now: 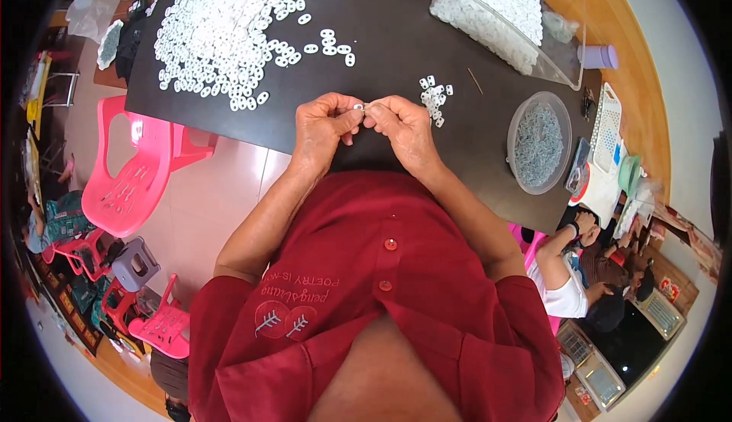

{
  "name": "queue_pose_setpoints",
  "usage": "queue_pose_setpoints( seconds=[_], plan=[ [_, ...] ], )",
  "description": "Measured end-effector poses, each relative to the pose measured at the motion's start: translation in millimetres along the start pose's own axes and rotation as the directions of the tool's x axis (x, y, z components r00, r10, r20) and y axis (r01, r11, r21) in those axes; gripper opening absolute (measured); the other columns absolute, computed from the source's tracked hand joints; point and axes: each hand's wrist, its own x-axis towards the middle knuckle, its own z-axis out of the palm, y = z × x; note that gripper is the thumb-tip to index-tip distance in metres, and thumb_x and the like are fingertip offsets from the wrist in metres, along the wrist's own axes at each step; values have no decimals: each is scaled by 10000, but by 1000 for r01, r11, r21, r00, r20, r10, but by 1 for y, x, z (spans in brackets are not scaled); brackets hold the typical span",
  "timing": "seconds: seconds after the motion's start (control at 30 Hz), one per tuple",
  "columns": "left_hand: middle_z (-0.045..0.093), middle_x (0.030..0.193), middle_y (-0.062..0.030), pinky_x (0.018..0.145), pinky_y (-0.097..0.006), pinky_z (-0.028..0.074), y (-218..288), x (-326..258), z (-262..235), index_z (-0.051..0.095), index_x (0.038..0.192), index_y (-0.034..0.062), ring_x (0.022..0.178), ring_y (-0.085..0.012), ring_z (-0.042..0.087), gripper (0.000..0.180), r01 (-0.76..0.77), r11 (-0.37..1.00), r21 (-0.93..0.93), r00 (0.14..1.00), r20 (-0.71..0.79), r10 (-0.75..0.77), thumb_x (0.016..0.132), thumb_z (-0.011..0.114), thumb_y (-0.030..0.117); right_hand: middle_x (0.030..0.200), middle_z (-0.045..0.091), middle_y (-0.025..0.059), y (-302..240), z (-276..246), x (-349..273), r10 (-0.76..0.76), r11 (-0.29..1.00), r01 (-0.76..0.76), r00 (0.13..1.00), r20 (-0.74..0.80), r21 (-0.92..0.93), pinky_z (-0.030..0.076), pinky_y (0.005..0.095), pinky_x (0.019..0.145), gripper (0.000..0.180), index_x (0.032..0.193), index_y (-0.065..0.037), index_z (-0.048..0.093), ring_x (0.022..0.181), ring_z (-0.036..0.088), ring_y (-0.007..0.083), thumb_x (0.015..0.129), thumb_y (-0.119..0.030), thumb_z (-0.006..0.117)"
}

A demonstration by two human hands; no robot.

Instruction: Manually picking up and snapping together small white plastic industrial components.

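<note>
Both my hands meet just above the near edge of the dark table. My left hand [323,129] is closed, pinching a small white plastic piece [358,107] between thumb and fingers. Close against it, my right hand [405,131] is also closed in a pinch; whatever its fingertips hold is too small to make out. A little group of white pieces [434,100] lies right of my right hand. At the far left spreads a large pile of white oval pieces with two dark holes [221,33], with several strays toward the middle.
On the right stands a round clear bowl [540,147] of small grey metal parts. A clear bin [488,22] of white pieces sits at the far right. A thin brown stick [475,80] lies nearby. A pink chair [133,166] stands left; another person's arm [560,250] shows at right.
</note>
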Motion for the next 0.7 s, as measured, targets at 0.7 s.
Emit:
queue_pose_setpoints(
  seconds=[0.7],
  plan=[
    [612, 747, -97, 481, -230, 444, 2, 1, -22, 622, 904, -53, 588, -118, 551, 133, 26, 999, -35, 997, -69, -29, 837, 616, 61, 751, 561, 80, 35, -38, 2, -549, 422, 304, 836, 26, -854, 445, 362, 653, 193, 867, -52, 643, 731, 525, 261, 677, -33, 674]
  ],
)
